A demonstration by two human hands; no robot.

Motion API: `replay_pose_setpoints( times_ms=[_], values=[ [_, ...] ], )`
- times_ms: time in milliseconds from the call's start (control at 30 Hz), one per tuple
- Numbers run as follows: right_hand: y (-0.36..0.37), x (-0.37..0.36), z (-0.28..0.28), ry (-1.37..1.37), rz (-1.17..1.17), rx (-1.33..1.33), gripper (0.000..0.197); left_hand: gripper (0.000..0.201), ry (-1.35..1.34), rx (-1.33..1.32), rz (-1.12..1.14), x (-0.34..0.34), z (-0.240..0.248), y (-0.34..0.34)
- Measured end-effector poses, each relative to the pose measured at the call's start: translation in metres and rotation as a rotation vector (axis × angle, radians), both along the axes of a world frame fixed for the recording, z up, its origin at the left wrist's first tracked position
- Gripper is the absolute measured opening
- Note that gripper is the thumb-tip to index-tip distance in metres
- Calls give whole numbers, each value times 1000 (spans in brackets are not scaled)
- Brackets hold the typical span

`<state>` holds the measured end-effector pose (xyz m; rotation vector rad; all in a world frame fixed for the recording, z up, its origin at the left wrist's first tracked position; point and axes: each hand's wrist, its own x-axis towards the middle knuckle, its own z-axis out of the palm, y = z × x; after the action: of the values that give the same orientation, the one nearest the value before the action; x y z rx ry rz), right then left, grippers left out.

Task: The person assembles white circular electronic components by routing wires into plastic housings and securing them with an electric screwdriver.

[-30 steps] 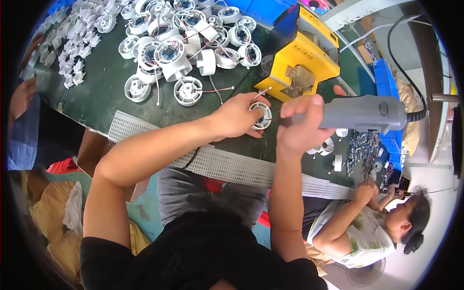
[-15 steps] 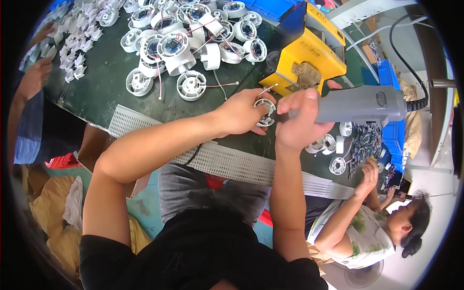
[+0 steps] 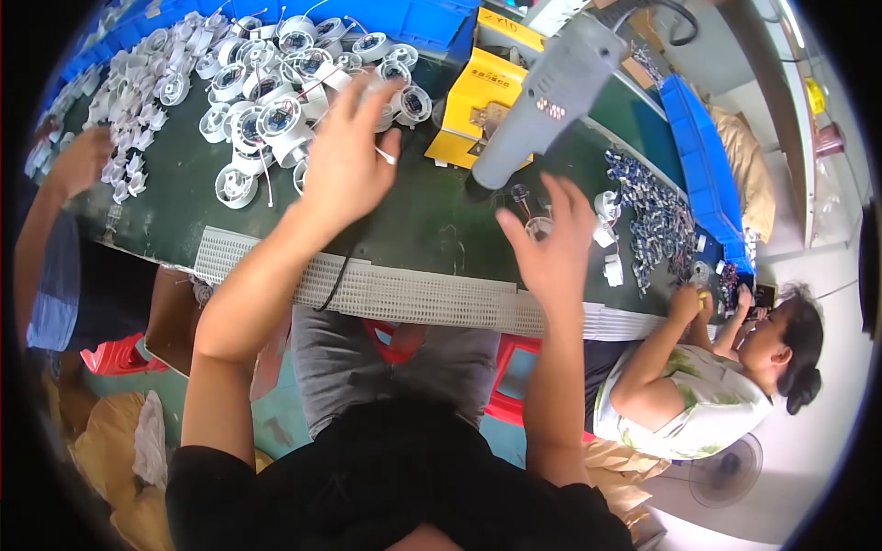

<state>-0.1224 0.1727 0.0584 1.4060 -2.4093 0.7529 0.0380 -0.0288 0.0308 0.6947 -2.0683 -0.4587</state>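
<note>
R hand (image 3: 559, 253) nearest, fingers spread, right of yellow box (image 3: 478, 87); white ring part (image 3: 540, 223) btwn thumb & fingers, can't tell if touching. Grey tool (image 3: 549, 101) tilted before box's right side. L hand (image 3: 342, 165), blurred, spread, left of box, by white housings (image 3: 276, 115).

White housings (image 3: 279, 118) are seen beyond the left hand (image 3: 354, 165), a yellow box (image 3: 473, 87) to its right, a grey tool (image 3: 551, 96) beyond the right hand (image 3: 556, 243).
</note>
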Motion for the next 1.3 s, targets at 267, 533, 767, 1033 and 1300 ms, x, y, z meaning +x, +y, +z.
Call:
replay_pose_setpoints(
  times_ms=[267,533,767,1033,1300],
  values=[
    [26,27,-8,-1065,145,-369,70,77,-30,163,-756,-6,-3,63],
    [29,30,-20,-1282,243,-722,68,68,3,322,-931,-10,-5,54],
    [19,21,-27,-1219,218,-357,20,82,35,662,-983,-10,1,52],
    [10,15,-24,-1730,276,-578,30,61,-64,956,-1098,-15,-10,37],
    [17,-2,-26,-1383,399,-196,13,53,-48,661,-1056,-16,-10,30]
  ],
)
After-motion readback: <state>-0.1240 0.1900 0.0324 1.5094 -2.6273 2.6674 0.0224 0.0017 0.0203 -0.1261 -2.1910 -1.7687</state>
